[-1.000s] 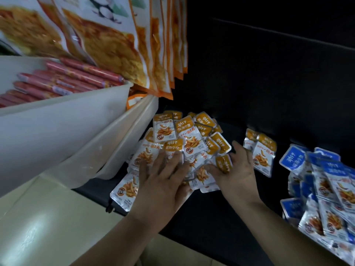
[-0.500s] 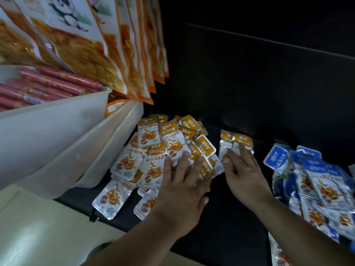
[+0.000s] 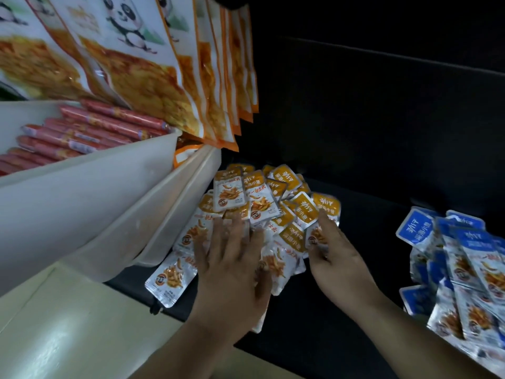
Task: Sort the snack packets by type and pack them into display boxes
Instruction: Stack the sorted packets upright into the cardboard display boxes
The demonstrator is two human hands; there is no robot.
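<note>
While your left hand (image 3: 232, 258) lies flat on the orange packets (image 3: 262, 198) heaped on the dark surface (image 3: 369, 228) and your right hand (image 3: 337, 258) nudges them, fingers straight, the blue packets (image 3: 464, 255) sit well apart; boxing looks undone

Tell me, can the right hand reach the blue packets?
Probably yes: the right hand touches the orange packets, and only dark surface lies between it and the blue packets on its right.
</note>
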